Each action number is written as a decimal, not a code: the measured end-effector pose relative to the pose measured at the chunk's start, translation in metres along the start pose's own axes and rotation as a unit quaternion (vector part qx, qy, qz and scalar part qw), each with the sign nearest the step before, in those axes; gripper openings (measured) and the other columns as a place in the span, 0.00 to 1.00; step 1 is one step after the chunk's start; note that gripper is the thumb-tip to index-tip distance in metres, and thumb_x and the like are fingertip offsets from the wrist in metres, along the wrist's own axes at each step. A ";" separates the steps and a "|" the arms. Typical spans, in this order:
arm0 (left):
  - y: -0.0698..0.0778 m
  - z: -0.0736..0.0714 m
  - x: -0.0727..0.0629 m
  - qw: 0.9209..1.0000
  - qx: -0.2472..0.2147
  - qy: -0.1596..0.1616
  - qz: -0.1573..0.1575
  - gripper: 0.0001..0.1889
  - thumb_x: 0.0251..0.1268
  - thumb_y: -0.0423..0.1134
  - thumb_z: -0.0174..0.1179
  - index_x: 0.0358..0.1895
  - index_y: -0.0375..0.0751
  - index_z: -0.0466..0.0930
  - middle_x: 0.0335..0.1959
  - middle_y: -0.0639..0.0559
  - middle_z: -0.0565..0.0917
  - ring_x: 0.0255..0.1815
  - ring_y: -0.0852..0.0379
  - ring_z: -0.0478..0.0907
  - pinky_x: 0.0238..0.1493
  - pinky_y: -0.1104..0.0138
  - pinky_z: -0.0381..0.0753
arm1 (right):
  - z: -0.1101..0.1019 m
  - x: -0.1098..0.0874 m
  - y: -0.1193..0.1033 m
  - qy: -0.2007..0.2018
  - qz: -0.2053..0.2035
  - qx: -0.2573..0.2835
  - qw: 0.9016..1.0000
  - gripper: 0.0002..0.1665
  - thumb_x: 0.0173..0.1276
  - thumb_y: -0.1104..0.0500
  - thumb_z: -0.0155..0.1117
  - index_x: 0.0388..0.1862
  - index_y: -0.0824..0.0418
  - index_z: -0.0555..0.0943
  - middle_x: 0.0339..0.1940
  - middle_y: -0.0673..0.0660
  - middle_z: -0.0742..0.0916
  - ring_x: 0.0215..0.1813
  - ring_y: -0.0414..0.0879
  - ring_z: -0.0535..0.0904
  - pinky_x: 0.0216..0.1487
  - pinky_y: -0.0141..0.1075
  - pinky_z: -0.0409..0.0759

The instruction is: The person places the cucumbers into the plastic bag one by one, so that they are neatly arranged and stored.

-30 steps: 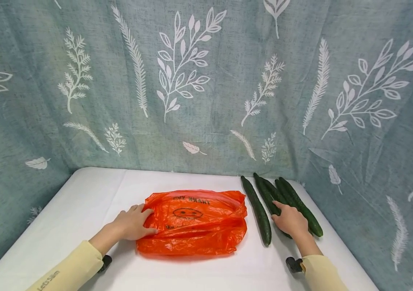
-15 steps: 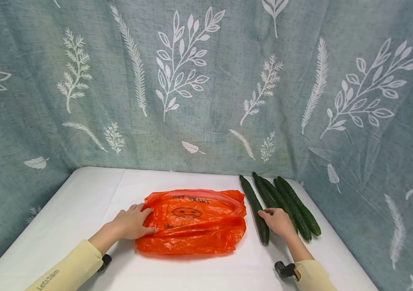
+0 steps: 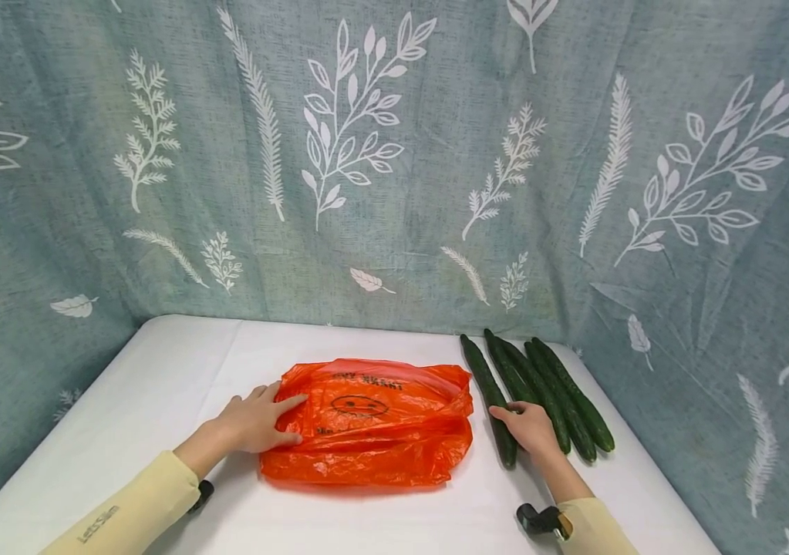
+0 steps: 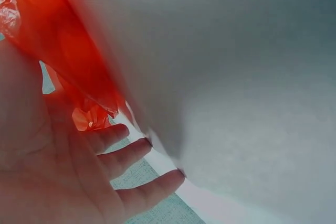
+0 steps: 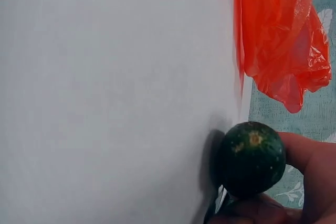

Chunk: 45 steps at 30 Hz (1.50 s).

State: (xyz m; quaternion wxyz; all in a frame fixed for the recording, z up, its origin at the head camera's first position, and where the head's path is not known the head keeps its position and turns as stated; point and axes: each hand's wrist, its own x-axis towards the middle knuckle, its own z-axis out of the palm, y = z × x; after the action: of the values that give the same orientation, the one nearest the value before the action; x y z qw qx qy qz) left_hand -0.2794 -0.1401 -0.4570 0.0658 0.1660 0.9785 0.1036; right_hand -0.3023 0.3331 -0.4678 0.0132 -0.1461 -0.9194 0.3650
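A red plastic bag (image 3: 394, 456) with dark print lies flat in the middle of the head view. My left hand (image 3: 250, 422) rests at its left edge with fingers spread, thumb and index lying over the plastic. In the left wrist view, the other fingertips (image 4: 170, 178) reach down to the white tabletop. Right of the bag, my right hand (image 3: 531, 430) grips the leftmost cucumber (image 3: 480, 371) near its front end. The right wrist view shows that cucumber's rounded end (image 5: 251, 158) between thumb and fingers, with a shadow on the table beside it.
Several more cucumbers (image 3: 570, 389) lie side by side just right of the gripped one, near the table's right edge. Patterned green curtains (image 3: 394, 293) enclose the white table (image 3: 186, 354) at the back and both sides.
My right hand has moved left from the neighbouring cucumbers to the leftmost one and taken hold of it. The left hand stays at the bag, its index finger stretching slightly further over it.
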 end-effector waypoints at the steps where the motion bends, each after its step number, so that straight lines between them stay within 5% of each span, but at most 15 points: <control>1: 0.000 0.000 0.000 1.000 0.003 -0.001 0.002 0.40 0.62 0.65 0.63 0.76 0.56 0.65 0.77 0.32 0.59 0.73 0.31 0.61 0.61 0.29 0.64 | 0.001 -0.001 0.000 0.003 0.004 0.003 1.000 0.42 0.69 0.42 0.65 0.67 0.73 0.73 0.67 0.76 0.75 0.63 0.69 0.75 0.60 0.59 0.77; 10: 0.000 0.003 0.000 0.999 0.031 -0.005 0.011 0.37 0.63 0.66 0.61 0.74 0.59 0.69 0.76 0.34 0.62 0.72 0.32 0.63 0.59 0.32 0.68 | 0.004 -0.005 -0.001 -0.008 0.030 0.017 0.999 0.45 0.66 0.41 0.67 0.70 0.72 0.70 0.70 0.76 0.72 0.67 0.70 0.71 0.64 0.61 0.74; 20: 0.004 0.002 -0.005 1.000 0.003 -0.003 -0.006 0.40 0.59 0.65 0.65 0.72 0.53 0.71 0.71 0.33 0.67 0.72 0.32 0.63 0.61 0.31 0.66 | 0.003 -0.006 0.000 -0.005 0.022 0.013 1.000 0.44 0.66 0.42 0.67 0.68 0.74 0.71 0.68 0.76 0.73 0.65 0.70 0.72 0.63 0.61 0.74; 45: 0.000 0.002 -0.004 1.000 0.012 -0.007 -0.005 0.42 0.62 0.67 0.61 0.76 0.51 0.67 0.75 0.33 0.62 0.75 0.31 0.59 0.64 0.29 0.61 | 0.002 0.002 -0.002 0.007 0.064 0.071 0.995 0.39 0.64 0.48 0.69 0.64 0.74 0.72 0.68 0.74 0.72 0.67 0.69 0.69 0.65 0.62 0.72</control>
State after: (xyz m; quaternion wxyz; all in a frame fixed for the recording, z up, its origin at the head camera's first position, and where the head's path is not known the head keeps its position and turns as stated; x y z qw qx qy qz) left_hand -0.2749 -0.1409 -0.4582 0.0714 0.1630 0.9799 0.0901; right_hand -0.3046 0.3311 -0.4684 0.0066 -0.2056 -0.8798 0.4286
